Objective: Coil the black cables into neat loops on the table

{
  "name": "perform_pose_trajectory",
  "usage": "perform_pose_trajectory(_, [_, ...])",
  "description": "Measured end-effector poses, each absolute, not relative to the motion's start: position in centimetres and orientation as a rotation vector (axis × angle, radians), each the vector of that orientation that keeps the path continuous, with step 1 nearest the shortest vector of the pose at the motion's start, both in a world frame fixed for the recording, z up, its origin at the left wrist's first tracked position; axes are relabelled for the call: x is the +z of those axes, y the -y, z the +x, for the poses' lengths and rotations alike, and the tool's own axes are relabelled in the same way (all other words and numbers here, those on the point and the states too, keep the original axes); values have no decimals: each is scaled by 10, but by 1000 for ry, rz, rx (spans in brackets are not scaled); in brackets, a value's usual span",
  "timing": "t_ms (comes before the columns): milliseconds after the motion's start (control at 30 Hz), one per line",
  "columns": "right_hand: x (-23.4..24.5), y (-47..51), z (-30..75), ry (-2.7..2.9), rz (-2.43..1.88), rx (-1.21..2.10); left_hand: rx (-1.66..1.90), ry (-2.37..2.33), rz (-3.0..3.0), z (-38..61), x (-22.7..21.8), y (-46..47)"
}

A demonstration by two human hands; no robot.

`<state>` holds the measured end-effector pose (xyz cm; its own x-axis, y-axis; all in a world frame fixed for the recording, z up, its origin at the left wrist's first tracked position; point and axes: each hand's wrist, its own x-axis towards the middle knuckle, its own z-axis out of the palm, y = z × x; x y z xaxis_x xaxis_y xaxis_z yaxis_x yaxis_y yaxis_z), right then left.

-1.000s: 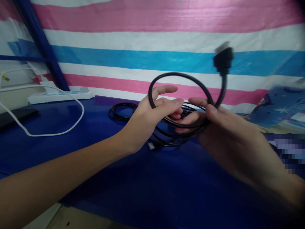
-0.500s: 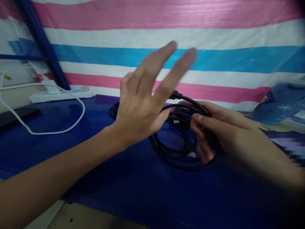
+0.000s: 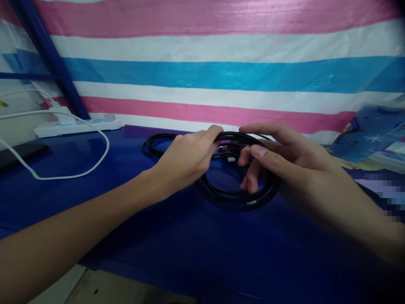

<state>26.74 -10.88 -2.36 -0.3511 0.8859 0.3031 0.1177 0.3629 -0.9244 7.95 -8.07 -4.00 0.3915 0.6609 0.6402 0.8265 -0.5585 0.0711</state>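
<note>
A black cable (image 3: 218, 198) is wound into a round coil, tilted above the blue tabletop. My left hand (image 3: 191, 158) is closed around the coil's upper left part. At the coil's right side is my right hand (image 3: 278, 158), its thumb and fingers curved around the loops with some fingers inside the ring. A small white tag (image 3: 252, 202) shows on the lower part of the coil. Behind it lie more black cables (image 3: 158, 143), one with a pale metal USB-like plug (image 3: 231, 159). My left fingertips are hidden behind the loops.
A white power strip (image 3: 79, 126) with a plugged-in white cord (image 3: 106, 147) stands at the back left. A dark flat object (image 3: 22, 156) lies at the left edge. A striped sheet (image 3: 190, 46) hangs behind the blue table (image 3: 177, 249). A blue snowflake-patterned item (image 3: 367, 135) is at right.
My left hand has come down from its raised, spread pose and closed on the coil. My right hand's fingers have loosened somewhat, and the coil sits slightly higher.
</note>
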Motion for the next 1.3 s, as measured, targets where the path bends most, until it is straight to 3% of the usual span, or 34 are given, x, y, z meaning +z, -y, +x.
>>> perform_pose_trajectory(200, [-29, 102, 265, 1609, -894, 995, -1118, 1327, -2620, 82, -44, 78])
perform_pose_trajectory(400, [-23, 103, 270, 1561, -982, 898, -1586, 1292, -3217, 86, -40, 85])
perform_pose_trajectory(767, [-17, 107, 271, 1512, -838, 939, -1962, 1199, -3790, 89, -36, 90])
perform_pose_trajectory(1000, [-14, 100, 275, 1397, -845, 900, -1927, 968, -3904, 83, -35, 86])
perform_pose_trajectory(1300, [-9, 99, 279, 1322, -877, 916, -1758, 1085, -3926, 75, -26, 85])
